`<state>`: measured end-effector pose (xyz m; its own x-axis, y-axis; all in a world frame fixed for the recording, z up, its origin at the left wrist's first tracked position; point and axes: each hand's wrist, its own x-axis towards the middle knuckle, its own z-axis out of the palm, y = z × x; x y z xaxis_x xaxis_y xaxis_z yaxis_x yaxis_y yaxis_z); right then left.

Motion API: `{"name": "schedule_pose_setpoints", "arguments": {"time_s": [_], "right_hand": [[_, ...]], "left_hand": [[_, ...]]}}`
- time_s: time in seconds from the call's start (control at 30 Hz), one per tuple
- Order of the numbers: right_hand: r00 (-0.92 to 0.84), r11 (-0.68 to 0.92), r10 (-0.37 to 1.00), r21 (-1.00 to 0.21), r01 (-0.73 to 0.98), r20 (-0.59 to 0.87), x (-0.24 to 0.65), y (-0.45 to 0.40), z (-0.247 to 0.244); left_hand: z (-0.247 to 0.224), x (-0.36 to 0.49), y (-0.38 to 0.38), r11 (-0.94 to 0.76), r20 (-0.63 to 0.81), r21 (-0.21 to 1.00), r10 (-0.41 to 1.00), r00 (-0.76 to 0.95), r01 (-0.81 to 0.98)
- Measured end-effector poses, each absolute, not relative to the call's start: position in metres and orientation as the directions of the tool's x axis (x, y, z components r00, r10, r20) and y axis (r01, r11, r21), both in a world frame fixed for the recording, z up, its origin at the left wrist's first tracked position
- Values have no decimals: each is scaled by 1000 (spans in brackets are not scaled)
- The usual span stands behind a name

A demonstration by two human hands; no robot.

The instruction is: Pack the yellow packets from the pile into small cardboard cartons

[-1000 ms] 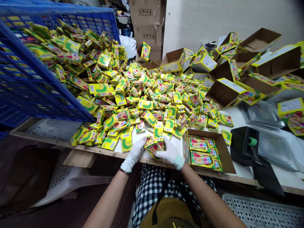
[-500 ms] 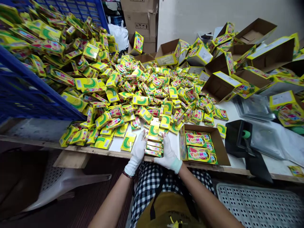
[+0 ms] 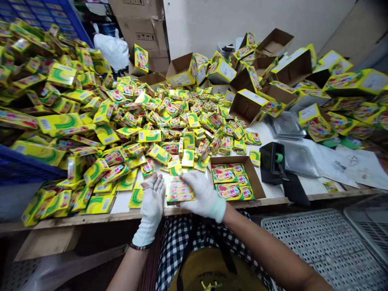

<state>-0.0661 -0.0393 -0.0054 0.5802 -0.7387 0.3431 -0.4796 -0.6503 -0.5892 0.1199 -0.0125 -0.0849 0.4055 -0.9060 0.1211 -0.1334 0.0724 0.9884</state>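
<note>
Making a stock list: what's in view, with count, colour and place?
small rectangular cardboard packets: uncountable, yellow-green, heaped
blurred packet stack: one, pink-green, between hands
white-topped table: one, beneath
open carton: one, brown interior, right
large printed cartons: many, yellow, back
plastic crate: at least one, blue, left
tape dispenser: one, black, right
clear plastic packaging: several, right
papers: several, white, right
shipping boxes: several, brown, back
bag: one, white, back
gloved left hand, gloved right hand: white, front
</note>
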Motion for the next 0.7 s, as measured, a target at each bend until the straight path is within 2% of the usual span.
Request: {"name": "schedule_pose_setpoints", "arguments": {"time_s": [0.07, 0.1, 0.17, 0.23, 0.33, 0.4, 0.6, 0.7], "right_hand": [[489, -555, -802, -731, -396, 344, -105, -59, 34], [431, -456, -856, -809, -371, 285, -126, -73, 48], [424, -255, -898, -922, -292, 115, -168, -105, 64], [441, -78, -897, -975, -207, -22, -199, -136, 61], [466, 110, -866, -978, -175, -181, -224, -168, 39], [508, 114, -834, -967, -227, -217, -230, -177, 26], [541, -185, -831, -851, -492, -132, -228, -186, 11], [569, -273, -816, -805, -527, -96, -220, -193, 7]], "left_hand": [[-68, 95, -9, 143, 203, 972, -911, 359, -188], [-58, 77, -7, 204, 271, 948, -919, 286, -244], [-36, 36, -8, 382, 420, 848, -907, 27, -367], [-18, -4, -14, 525, 484, 711, -848, -216, -467], [-10, -45, -25, 544, 453, 590, -835, -313, -596], [-19, -56, -28, 517, 430, 561, -849, -306, -646], [-49, -59, -18, 454, 334, 554, -889, -313, -698], [-49, -61, -18, 438, 308, 568, -898, -313, -697]]}}
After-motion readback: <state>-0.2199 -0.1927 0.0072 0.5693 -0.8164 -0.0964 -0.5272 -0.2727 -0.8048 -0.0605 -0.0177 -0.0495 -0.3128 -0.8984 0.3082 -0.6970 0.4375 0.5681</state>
